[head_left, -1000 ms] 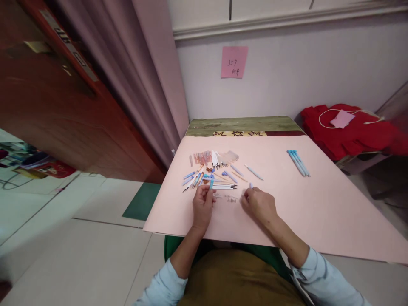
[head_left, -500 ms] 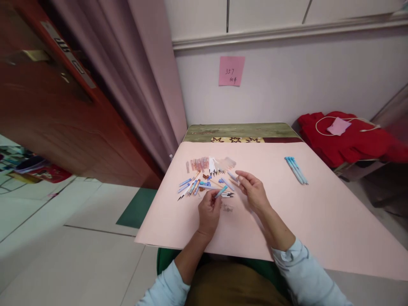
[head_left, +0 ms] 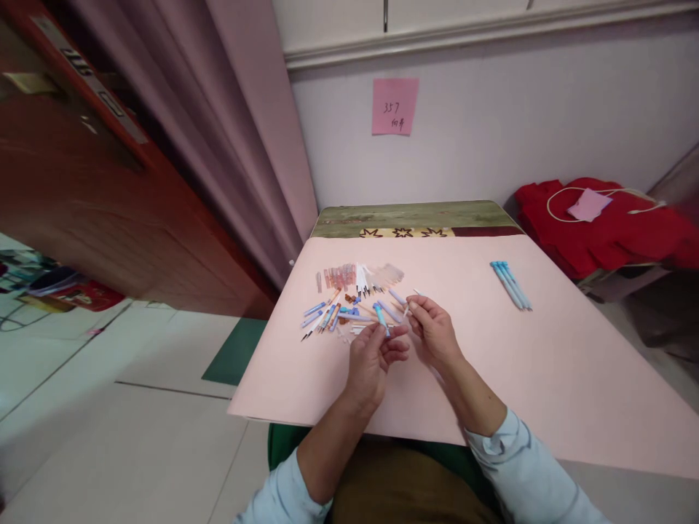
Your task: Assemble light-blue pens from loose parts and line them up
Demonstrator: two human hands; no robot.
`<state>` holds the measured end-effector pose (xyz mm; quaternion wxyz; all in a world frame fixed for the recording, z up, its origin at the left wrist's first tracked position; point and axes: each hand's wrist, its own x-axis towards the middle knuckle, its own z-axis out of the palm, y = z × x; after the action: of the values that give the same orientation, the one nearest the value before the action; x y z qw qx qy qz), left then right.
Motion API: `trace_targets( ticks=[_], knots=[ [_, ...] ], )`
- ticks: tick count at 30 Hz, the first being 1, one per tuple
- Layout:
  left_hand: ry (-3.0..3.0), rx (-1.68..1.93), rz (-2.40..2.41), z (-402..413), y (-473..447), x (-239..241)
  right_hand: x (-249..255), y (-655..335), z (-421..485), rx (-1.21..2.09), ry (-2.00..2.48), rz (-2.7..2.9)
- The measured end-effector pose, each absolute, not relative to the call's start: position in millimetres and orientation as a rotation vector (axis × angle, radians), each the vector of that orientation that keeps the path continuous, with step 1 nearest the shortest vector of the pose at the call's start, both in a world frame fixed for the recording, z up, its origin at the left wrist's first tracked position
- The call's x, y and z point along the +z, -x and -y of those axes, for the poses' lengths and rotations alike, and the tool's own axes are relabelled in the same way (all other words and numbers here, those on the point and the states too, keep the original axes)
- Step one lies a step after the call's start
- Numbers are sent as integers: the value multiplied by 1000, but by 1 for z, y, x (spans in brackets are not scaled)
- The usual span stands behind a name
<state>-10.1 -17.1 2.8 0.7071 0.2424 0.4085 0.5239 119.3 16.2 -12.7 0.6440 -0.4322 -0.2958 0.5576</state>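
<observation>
My left hand [head_left: 374, 358] is raised a little over the pink sheet [head_left: 491, 349], thumb and fingers pinched round a short light-blue pen part [head_left: 381, 317]. My right hand [head_left: 432, 329] is close beside it, fingers pinched on a thin pale stick-like piece [head_left: 411, 301] that points up and away. Just beyond both hands lies a scattered heap of pen parts [head_left: 349, 302]: blue barrels, orange pieces, white refills with dark tips, clear tubes.
Three light-blue assembled pens [head_left: 510, 284] lie together at the right of the sheet. A green table edge [head_left: 409, 217] shows behind it. Red cloth [head_left: 601, 225] lies on a seat at the right; a curtain and a wooden door stand at the left.
Both hands lifted off the sheet and came together near the heap. My left hand brought its blue part up; my right hand picked up a thin pale piece.
</observation>
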Motion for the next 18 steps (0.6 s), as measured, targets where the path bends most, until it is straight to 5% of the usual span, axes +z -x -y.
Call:
trace_targets(
  ticks=[18],
  knots=[
    [-499,1270,-896,11,18,2,-14,-112,-11,1372,869,758]
  ],
)
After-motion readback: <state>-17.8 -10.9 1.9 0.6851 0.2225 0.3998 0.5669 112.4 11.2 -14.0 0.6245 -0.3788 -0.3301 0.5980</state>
